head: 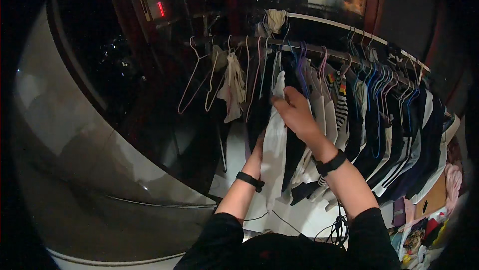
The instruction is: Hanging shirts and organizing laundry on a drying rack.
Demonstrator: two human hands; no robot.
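A white garment [275, 150] hangs from a hanger [277, 62] on the dark metal rail [314, 48] straight ahead. My right hand [297, 111] pinches the garment's edge near its top, thumb and fingers around the cloth. My left hand [261, 141] reaches behind the garment, which hides its fingers, so its grip does not show. Just left of the garment are thin wire hangers without clothes, such as a pink hanger [254, 83]. Close to my right wrist hang more pale garments [318, 114].
Many dark clothes [404, 146] crowd the rail's right side. A white upper bar [333, 23] runs behind. A beige cloth [232, 86] hangs at left. Black cables [338, 229] lie on the pale floor [262, 223]. Below right are a cardboard box [430, 199] and piled fabrics [419, 236]. A curved panel [123, 172] stands left.
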